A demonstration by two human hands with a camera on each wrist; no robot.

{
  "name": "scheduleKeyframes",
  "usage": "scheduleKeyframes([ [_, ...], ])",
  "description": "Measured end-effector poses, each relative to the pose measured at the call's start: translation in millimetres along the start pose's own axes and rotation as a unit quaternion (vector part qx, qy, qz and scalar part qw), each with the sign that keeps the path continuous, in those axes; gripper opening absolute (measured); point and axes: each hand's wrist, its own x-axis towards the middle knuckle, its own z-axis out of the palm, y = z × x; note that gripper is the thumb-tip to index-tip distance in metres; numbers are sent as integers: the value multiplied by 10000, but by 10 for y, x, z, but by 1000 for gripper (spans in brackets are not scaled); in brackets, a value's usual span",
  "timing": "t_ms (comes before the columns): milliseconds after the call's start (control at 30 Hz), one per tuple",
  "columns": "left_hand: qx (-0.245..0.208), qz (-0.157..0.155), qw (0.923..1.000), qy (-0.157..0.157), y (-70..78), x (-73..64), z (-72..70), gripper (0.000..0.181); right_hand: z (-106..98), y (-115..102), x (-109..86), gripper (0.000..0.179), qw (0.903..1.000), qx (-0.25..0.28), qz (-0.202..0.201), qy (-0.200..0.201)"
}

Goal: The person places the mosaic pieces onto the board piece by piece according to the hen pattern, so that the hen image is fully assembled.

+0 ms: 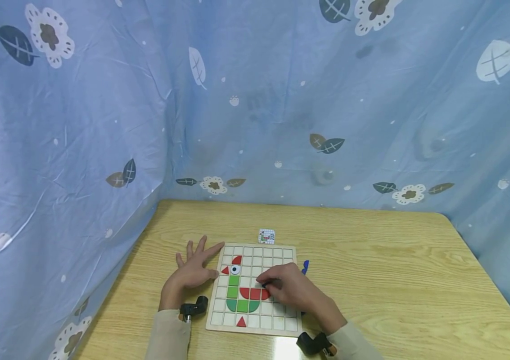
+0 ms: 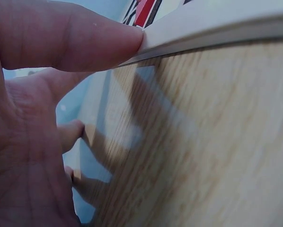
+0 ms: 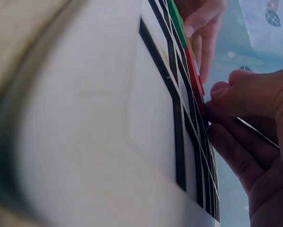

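A white square-grid board (image 1: 277, 324) lies on the table with coloured pieces in a bird-like figure. The figure has a white-and-black eye disc (image 1: 235, 269), red triangles (image 1: 241, 322), green squares (image 1: 233, 292), green rounded pieces (image 1: 253, 306) and a red row (image 1: 255, 294). My left hand (image 1: 190, 271) spreads its fingers at the board's left edge, and its thumb (image 2: 84, 40) touches the rim. Over the board's middle, just above the red row, my right hand (image 1: 292, 286) pinches a small dark blue piece (image 1: 264, 285), mostly hidden by the fingers.
A small picture card (image 1: 266, 236) with a gridded figure lies behind the board. Blue scalloped pieces (image 1: 305, 267) stick out beside its right edge, partly covered by my right hand and arm. A blue patterned curtain (image 1: 273, 110) hangs behind the wooden table (image 1: 385, 270).
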Motion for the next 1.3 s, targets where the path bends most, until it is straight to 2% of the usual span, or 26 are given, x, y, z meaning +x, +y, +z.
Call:
scheduleKeyframes([
  [133,-28,-5,10000,-8,-9,-7,4,85,-36,-16,-41,24,9999,-54,35,113],
  [367,38,-11,10000,20,10,-14,-1,85,-228,54,-217,27,9975,78,427,553],
  [600,28,75,9999,61,28,-9,-1,85,-409,185,-425,30,9912,-137,893,971],
  [833,14,49,10000,31,34,-12,-1,84,-453,272,-657,31,9897,-275,1033,949],
  [1100,80,43,9999,42,37,-18,0,85,-564,225,-960,30,9835,-220,1539,929],
  [1300,57,45,10000,51,44,-32,-8,85,-602,183,-1053,31,9819,-169,1556,1063],
])
